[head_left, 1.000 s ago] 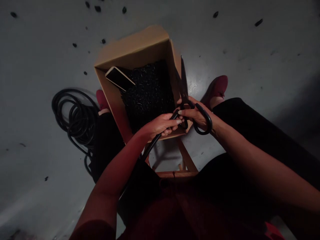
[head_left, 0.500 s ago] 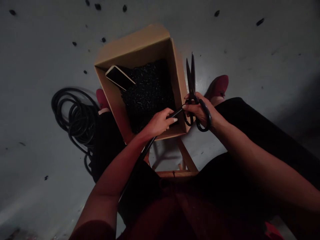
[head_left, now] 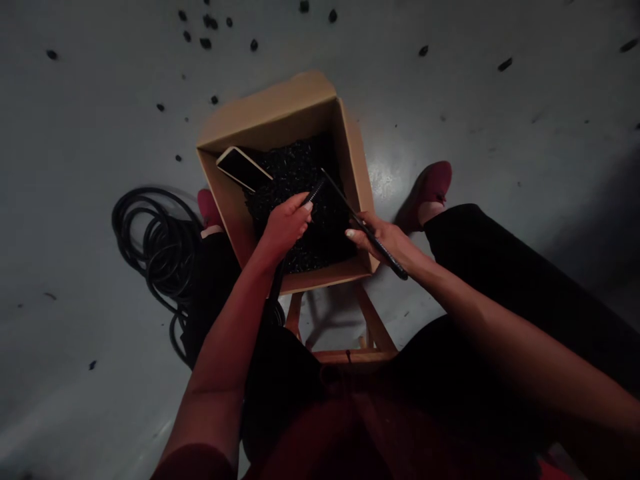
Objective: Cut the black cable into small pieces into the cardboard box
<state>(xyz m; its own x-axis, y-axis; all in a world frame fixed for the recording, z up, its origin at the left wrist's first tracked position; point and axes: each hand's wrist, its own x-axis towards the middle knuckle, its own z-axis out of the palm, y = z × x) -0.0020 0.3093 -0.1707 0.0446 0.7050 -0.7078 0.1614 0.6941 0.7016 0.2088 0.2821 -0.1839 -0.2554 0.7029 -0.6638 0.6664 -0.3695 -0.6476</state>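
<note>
My left hand (head_left: 289,223) is closed round a black ribbed tube (head_left: 315,191) over the cardboard box (head_left: 273,107). The tube's end sticks out past my fingers, and its length runs back under my forearm. In my right hand (head_left: 383,241) are the black scissors (head_left: 356,217), seen edge-on, their tip pointing up and left close to the tube's end. Small dark pieces (head_left: 290,167) lie in a heap inside the box. A phone-like object with a pale rim (head_left: 244,168) leans in the box's left corner.
Coiled black tubing (head_left: 160,247) lies on the floor at the left, by my leg. A wooden stool (head_left: 373,320) stands below the box. My red shoes (head_left: 434,183) are on either side. Several dark bits (head_left: 205,43) are scattered on the floor.
My left hand has moved left with the tube, away from my right hand. The scissors have turned from upright, blades apart, to edge-on and tilted left over the box. The view has shifted slightly.
</note>
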